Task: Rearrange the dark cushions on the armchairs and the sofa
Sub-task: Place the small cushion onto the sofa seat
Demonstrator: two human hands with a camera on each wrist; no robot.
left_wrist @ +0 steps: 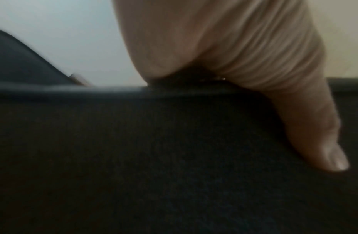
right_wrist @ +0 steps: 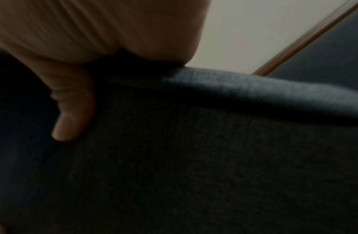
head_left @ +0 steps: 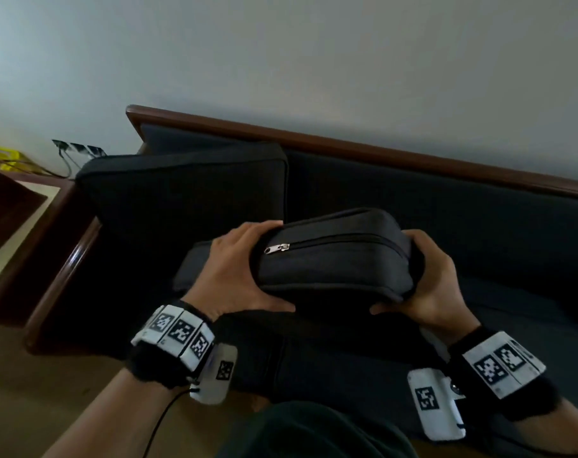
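Note:
A dark cushion [head_left: 334,256] with a silver zip pull on its near edge is held up over the sofa seat [head_left: 499,299]. My left hand [head_left: 244,269] grips its left end, fingers over the top and thumb underneath. My right hand [head_left: 430,276] grips the right end the same way. In the left wrist view my thumb [left_wrist: 314,129] presses on the dark cushion [left_wrist: 154,158]. The right wrist view shows my thumb [right_wrist: 73,110] on the same dark cushion [right_wrist: 214,158]. A second dark cushion [head_left: 188,190] leans against the sofa back at the left. A third [head_left: 195,269] lies flat beneath my left hand.
The sofa has a brown wooden frame [head_left: 347,150] and a wooden armrest [head_left: 66,259] at the left. A side table [head_left: 13,206] with a yellow object [head_left: 3,158] stands left of it. Wall sockets [head_left: 77,148] with cables sit behind. The sofa's right half holds no cushion.

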